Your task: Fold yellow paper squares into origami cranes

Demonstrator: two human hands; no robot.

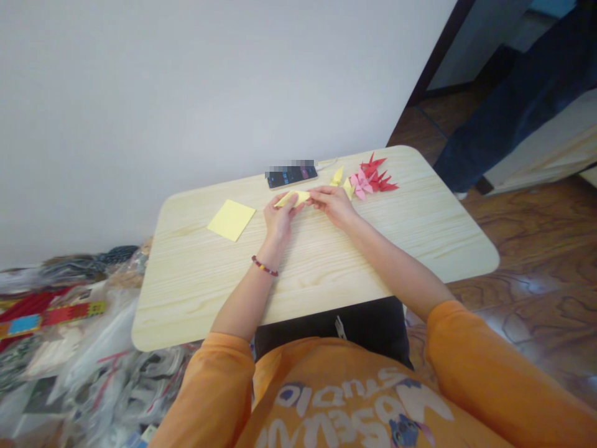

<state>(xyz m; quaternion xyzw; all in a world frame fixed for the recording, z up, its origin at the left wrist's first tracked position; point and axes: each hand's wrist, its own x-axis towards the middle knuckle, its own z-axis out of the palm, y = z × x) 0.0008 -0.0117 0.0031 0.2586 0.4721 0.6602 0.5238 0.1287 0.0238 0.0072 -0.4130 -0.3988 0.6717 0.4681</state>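
Observation:
A folded piece of yellow paper [298, 197] is between my hands above the middle of the table. My left hand [280, 214] is closed on it, with the thumb lying across its top face. At the paper's right tip, the fingers of my right hand [332, 204] pinch the edge. A stack of flat yellow square paper [232, 219] lies to the left of my left hand. Just beyond my right hand are folded paper flowers: yellow [336, 177], pink [361, 183] and red [383, 182].
A phone [292, 175] with a lit screen and a cable lies near the wall. The wooden table [196, 280] has rounded corners. Plastic bags and bundles [107, 354] cover the floor at left. Another person's leg [508, 106] shows at the upper right.

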